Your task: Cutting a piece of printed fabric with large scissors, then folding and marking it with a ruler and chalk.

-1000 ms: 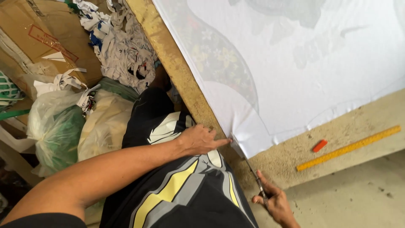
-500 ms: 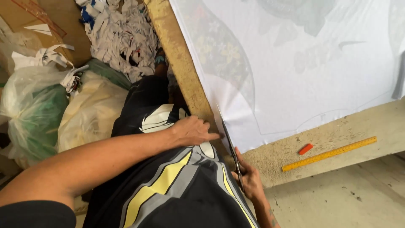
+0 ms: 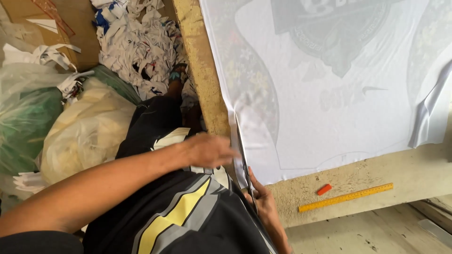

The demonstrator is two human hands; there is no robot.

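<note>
Right at the table edge [image 3: 200, 70], scissors [image 3: 245, 164] cut white fabric [image 3: 329, 117].

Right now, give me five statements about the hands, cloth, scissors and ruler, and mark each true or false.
1. The left hand rests at the edge of the white cloth. True.
2. The right hand holds scissors at the cloth's edge. True.
3. The yellow ruler lies on the cloth. False: it lies on the bare table beside the cloth.
4. The orange chalk sits near the ruler. True.
5. The scraps are piled on the table. False: they lie off the table, by the bags.
</note>
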